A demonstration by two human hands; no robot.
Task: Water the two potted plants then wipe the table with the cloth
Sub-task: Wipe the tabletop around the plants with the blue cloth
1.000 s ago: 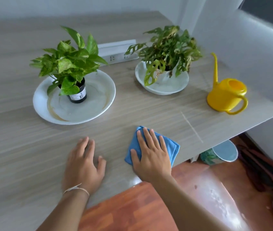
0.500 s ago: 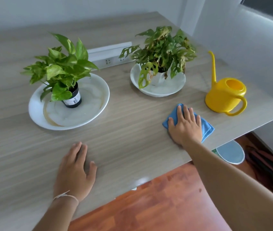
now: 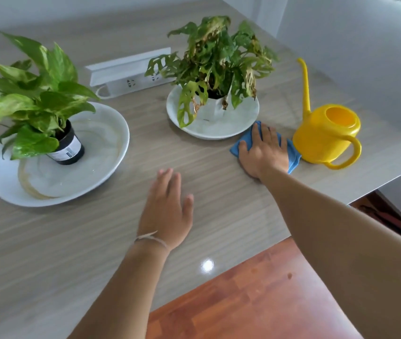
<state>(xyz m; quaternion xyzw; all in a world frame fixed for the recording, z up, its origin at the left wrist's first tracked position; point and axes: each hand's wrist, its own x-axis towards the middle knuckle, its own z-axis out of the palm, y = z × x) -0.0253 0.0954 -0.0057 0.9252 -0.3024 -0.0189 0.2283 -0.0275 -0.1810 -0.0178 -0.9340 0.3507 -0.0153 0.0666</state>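
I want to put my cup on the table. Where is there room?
Biggest bare patch: the near table, in front of the big plate and beside the left hand. Another gap lies between the two plates. It is crowded where the right hand presses the cloth between the small plate and watering can.

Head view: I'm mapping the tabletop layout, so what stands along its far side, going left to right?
Pothos in black pot → white power strip → holey-leaved plant in white pot → blue cloth under right hand → yellow watering can.
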